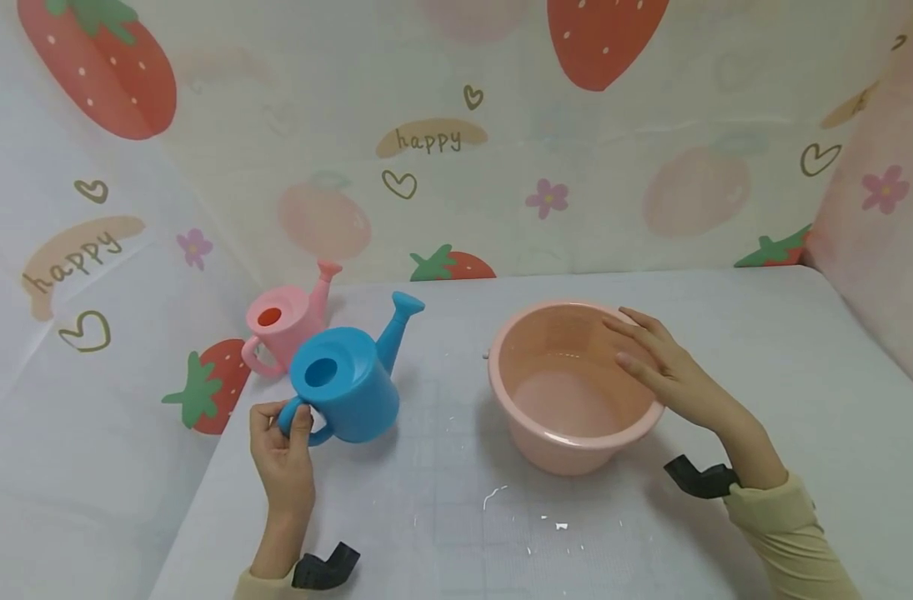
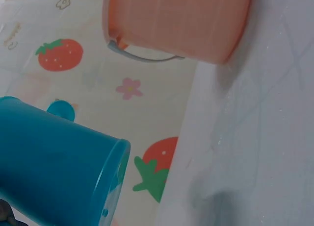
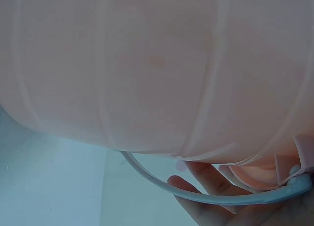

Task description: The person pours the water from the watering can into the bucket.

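My left hand (image 1: 286, 454) grips the handle of a blue watering can (image 1: 351, 392), thumb on top of the loop. In the left wrist view the can (image 2: 64, 162) shows its underside, apart from its shadow on the table. Its spout points away to the right. A pink bucket (image 1: 569, 454) stands mid-table, its mouth facing up and no contents showing. Over its right rim reaches my right hand (image 1: 677, 375), fingers extended and spread, thumb over the opening. The right wrist view has the bucket's grey bail handle (image 3: 216, 198) crossing in front of the fingers (image 3: 185, 189).
Behind the blue can, at the table's left edge, is a pink watering can (image 1: 287, 321). Small wet-looking glints dot the white tabletop (image 1: 456, 533) in front of the bucket. A strawberry-print sheet (image 1: 501, 225) hangs along the back and sides.
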Available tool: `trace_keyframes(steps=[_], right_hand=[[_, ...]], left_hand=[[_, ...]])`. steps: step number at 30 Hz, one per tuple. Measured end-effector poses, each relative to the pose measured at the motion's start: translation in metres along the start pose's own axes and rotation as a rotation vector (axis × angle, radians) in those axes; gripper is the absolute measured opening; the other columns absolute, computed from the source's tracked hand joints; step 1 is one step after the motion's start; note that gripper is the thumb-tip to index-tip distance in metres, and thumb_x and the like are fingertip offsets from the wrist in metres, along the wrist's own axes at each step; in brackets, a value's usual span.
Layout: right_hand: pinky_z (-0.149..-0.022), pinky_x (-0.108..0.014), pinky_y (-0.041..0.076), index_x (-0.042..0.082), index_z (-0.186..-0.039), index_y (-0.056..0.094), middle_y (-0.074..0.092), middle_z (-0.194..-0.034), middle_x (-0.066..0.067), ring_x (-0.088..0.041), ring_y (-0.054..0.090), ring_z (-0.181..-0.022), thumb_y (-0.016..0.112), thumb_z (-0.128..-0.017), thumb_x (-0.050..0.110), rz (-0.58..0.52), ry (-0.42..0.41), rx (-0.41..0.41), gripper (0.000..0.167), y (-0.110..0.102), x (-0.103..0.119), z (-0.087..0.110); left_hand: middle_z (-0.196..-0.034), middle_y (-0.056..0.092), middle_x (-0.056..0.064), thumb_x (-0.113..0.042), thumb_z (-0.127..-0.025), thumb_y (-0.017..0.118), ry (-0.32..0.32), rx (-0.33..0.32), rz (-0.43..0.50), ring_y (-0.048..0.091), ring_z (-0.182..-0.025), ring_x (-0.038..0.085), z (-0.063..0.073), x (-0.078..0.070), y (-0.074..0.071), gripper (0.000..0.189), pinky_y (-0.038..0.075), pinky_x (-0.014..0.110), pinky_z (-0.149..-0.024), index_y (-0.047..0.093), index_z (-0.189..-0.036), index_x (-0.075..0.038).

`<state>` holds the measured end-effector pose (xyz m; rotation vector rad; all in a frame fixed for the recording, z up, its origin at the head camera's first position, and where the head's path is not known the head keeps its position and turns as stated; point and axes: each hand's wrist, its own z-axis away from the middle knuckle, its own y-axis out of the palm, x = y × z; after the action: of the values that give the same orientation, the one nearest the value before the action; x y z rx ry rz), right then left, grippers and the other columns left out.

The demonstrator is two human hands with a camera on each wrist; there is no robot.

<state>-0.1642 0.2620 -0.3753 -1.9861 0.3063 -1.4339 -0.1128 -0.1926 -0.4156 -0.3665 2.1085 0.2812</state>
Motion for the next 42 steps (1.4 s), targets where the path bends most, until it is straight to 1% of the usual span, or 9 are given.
trace_keyframes(steps=[3, 5, 10, 14, 19, 25, 30, 34, 42], right_hand=[[-0.099, -0.065, 0.025, 0.025, -0.142, 0.036, 0.017, -0.152, 0.000, -0.033, 0.020, -0.137, 0.052, -0.096, 0.024, 0.000, 0.004, -0.001, 0.049, 0.000, 0.000, 0.000], [-0.099, -0.066, 0.025, 0.025, -0.142, 0.036, 0.017, -0.152, 0.000, -0.033, 0.019, -0.137, 0.052, -0.096, 0.025, 0.000, 0.007, -0.001, 0.049, 0.000, 0.000, 0.000], [-0.099, -0.066, 0.025, 0.025, -0.142, 0.037, 0.017, -0.152, 0.000, -0.034, 0.019, -0.137, 0.052, -0.095, 0.023, -0.004, 0.010, -0.003, 0.049, 0.000, 0.000, 0.001], [-0.099, -0.066, 0.025, 0.025, -0.142, 0.037, 0.017, -0.152, 0.000, -0.034, 0.019, -0.137, 0.052, -0.095, 0.022, -0.004, 0.009, -0.005, 0.049, 0.000, 0.000, 0.001], [-0.099, -0.066, 0.025, 0.025, -0.142, 0.037, 0.017, -0.152, 0.000, -0.034, 0.019, -0.137, 0.052, -0.095, 0.024, -0.007, 0.008, -0.003, 0.049, 0.001, -0.001, 0.001], [-0.099, -0.066, 0.025, 0.025, -0.142, 0.037, 0.017, -0.152, -0.001, -0.034, 0.019, -0.138, 0.052, -0.096, 0.023, -0.006, 0.003, -0.004, 0.049, 0.001, 0.000, 0.000], [-0.098, -0.067, 0.025, 0.024, -0.142, 0.036, 0.016, -0.152, -0.003, -0.036, 0.018, -0.137, 0.051, -0.095, 0.021, -0.001, 0.005, -0.002, 0.050, 0.002, 0.000, 0.000], [-0.098, -0.068, 0.025, 0.023, -0.143, 0.036, 0.016, -0.152, -0.004, -0.037, 0.018, -0.137, 0.051, -0.095, 0.022, 0.007, 0.002, -0.002, 0.050, 0.002, -0.001, 0.000], [-0.097, -0.069, 0.025, 0.023, -0.143, 0.036, 0.016, -0.152, -0.005, -0.038, 0.019, -0.137, 0.052, -0.095, 0.019, 0.012, -0.008, 0.001, 0.050, 0.001, 0.001, 0.000]], left_hand=[[-0.082, 0.056, 0.001, 0.004, -0.092, 0.050, -0.018, 0.027, -0.003, 0.050, -0.079, 0.013, -0.002, -0.004, 0.000, 0.014, 0.045, 0.018, -0.075, 0.046, -0.100, -0.007], [-0.081, 0.056, 0.002, 0.003, -0.092, 0.050, -0.050, 0.041, -0.004, 0.050, -0.078, 0.013, -0.003, -0.007, 0.000, 0.015, 0.046, 0.018, -0.075, 0.046, -0.099, -0.010], [-0.083, 0.056, 0.005, 0.000, -0.093, 0.050, -0.106, 0.082, 0.016, 0.051, -0.080, 0.015, -0.003, -0.013, 0.003, 0.013, 0.046, 0.020, -0.078, 0.046, -0.100, -0.010], [-0.083, 0.056, 0.006, -0.001, -0.093, 0.050, -0.130, 0.113, 0.025, 0.051, -0.080, 0.014, -0.003, -0.019, 0.007, 0.012, 0.047, 0.021, -0.080, 0.046, -0.100, -0.009], [-0.083, 0.055, 0.005, -0.002, -0.094, 0.050, -0.120, 0.160, 0.021, 0.052, -0.080, 0.013, -0.002, -0.023, 0.012, 0.009, 0.048, 0.024, -0.083, 0.044, -0.100, -0.005], [-0.082, 0.054, 0.002, 0.004, -0.093, 0.047, -0.070, 0.221, 0.124, 0.051, -0.079, 0.013, -0.002, -0.024, 0.020, 0.009, 0.046, 0.024, -0.080, 0.043, -0.101, 0.003], [-0.084, 0.057, 0.000, 0.004, -0.093, 0.047, -0.068, 0.258, 0.152, 0.053, -0.082, 0.013, -0.003, -0.026, 0.025, 0.008, 0.047, 0.024, -0.085, 0.044, -0.100, 0.002], [-0.084, 0.059, -0.001, 0.002, -0.093, 0.048, -0.067, 0.289, 0.148, 0.054, -0.082, 0.013, -0.002, -0.027, 0.029, 0.009, 0.048, 0.024, -0.086, 0.045, -0.101, -0.001], [-0.087, 0.060, -0.005, -0.003, -0.094, 0.049, -0.061, 0.349, 0.137, 0.053, -0.081, 0.010, -0.004, -0.027, 0.032, 0.009, 0.046, 0.020, -0.080, 0.046, -0.102, -0.007]])
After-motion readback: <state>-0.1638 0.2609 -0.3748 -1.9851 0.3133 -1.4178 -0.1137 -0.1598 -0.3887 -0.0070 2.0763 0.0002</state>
